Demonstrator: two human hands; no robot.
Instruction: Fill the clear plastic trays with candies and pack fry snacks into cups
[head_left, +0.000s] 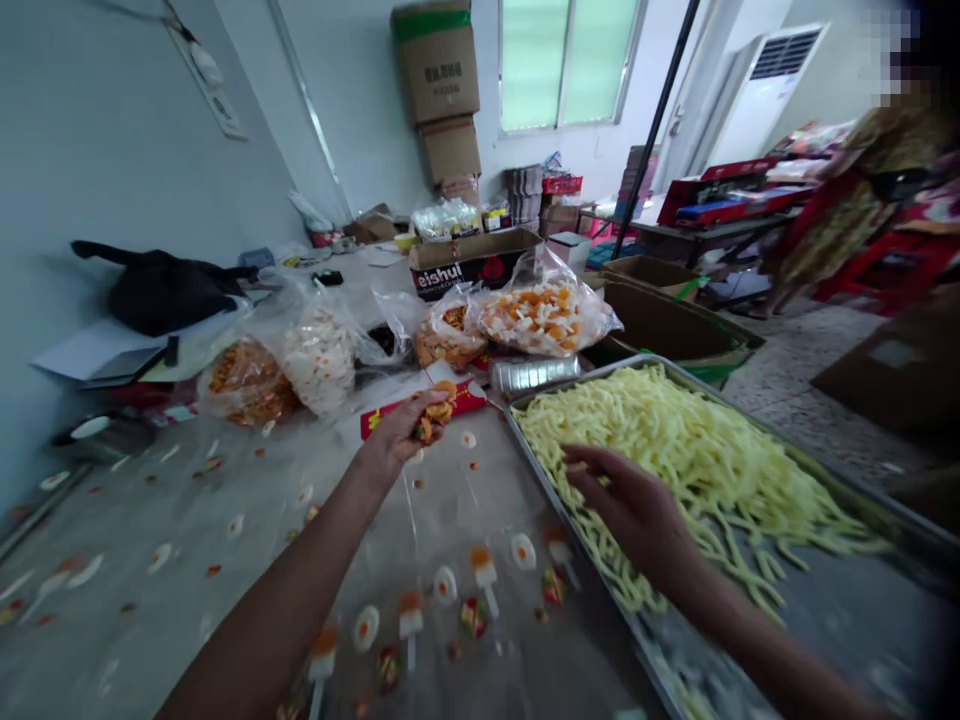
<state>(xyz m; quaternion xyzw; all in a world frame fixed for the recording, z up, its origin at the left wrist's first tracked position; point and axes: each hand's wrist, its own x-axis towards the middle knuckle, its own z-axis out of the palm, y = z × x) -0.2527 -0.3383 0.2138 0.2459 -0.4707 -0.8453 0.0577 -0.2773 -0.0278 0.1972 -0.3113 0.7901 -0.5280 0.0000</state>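
Note:
My left hand (394, 435) is closed around a handful of small orange-brown burger-shaped pieces (436, 410), held over the table beside a red and white packet (469, 394). Over the near left edge of a metal tray (536, 465) is my right hand (634, 505), its fingers stretched out and nothing visible in them. Pale yellow fry-like strips (675, 430) are heaped in that tray. Under my arms, clear film on the table (487, 500) carries scattered small pieces: egg-like ovals (445, 586), orange and white pops on sticks (411, 615) and burger-like bits (472, 617).
Behind the hands stand plastic bags of orange-white pieces (544, 315), burger-like pieces (450, 335), white pieces (319, 355) and brown pieces (247, 385). A clear plastic tray (532, 374) lies near a printed carton (472, 262). A person (870, 190) stands far right; an open carton (667, 320) is behind the tray.

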